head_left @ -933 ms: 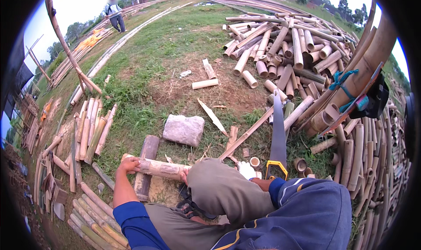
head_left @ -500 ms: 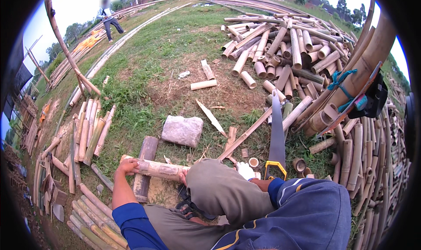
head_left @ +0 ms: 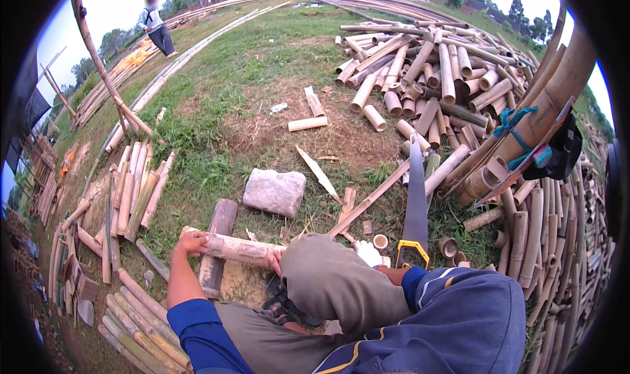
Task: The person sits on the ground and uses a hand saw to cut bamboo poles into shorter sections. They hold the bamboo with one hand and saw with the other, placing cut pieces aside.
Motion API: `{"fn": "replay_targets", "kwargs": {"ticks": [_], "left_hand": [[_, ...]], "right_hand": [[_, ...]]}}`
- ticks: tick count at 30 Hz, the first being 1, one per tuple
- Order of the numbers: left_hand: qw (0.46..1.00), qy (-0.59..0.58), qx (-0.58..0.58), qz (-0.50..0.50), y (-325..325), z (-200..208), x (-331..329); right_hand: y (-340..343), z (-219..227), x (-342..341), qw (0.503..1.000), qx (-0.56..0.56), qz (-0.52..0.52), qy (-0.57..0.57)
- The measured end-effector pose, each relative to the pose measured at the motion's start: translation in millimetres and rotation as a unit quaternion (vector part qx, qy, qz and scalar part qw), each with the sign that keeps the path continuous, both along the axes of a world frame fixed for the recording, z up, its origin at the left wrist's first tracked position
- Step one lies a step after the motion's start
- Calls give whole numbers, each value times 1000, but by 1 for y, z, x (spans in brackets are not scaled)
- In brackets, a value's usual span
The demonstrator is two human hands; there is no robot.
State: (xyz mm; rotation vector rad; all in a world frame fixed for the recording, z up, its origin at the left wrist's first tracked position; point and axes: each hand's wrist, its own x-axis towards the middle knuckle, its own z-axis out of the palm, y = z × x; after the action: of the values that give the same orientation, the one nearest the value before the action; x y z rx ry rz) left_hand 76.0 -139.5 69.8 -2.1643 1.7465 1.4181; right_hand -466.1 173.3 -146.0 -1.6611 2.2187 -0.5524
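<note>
My left hand is wrapped round the left end of a short bamboo piece. The piece lies crosswise over a thicker, darker log on the ground. Its right end reaches my raised knee, where a few bare digits touch it; the knee hides the rest. My right hand, in a white glove, is beyond that knee, its fingers mostly hidden. Just right of the glove is a handsaw with a yellow and black handle, blade pointing away from me. I cannot tell whether the hand touches it.
A pale stone block sits ahead, with bamboo splinters beside it. Cut tubes form a large pile at far right. More bamboo is stacked at left and right. A bamboo post leans at right. A person is far left.
The far person has changed stance and appears slightly farther left. My left hand keeps its hold on the bamboo piece; the saw and the gloved hand look the same.
</note>
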Motion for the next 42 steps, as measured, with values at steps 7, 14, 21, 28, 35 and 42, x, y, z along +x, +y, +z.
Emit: {"fn": "replay_targets", "kwargs": {"ticks": [7, 14, 21, 28, 35, 42], "left_hand": [[1000, 2, -5, 1, 1, 0, 5], [1000, 4, -7, -1, 2, 2, 7], [1000, -1, -3, 0, 9, 10, 1], [1000, 5, -3, -8, 4, 6, 6], [1000, 4, 7, 5, 2, 0, 7], [1000, -4, 9, 7, 5, -2, 7]], "right_hand": [[-1, 14, 8, 1000, 10, -17, 17], [2, 22, 8, 1000, 15, -11, 3], [2, 21, 9, 1000, 1, -11, 4], [-2, 11, 9, 1000, -1, -13, 18], [-1, 15, 9, 1000, 14, -18, 11], [4, 13, 8, 1000, 13, -16, 9]]}}
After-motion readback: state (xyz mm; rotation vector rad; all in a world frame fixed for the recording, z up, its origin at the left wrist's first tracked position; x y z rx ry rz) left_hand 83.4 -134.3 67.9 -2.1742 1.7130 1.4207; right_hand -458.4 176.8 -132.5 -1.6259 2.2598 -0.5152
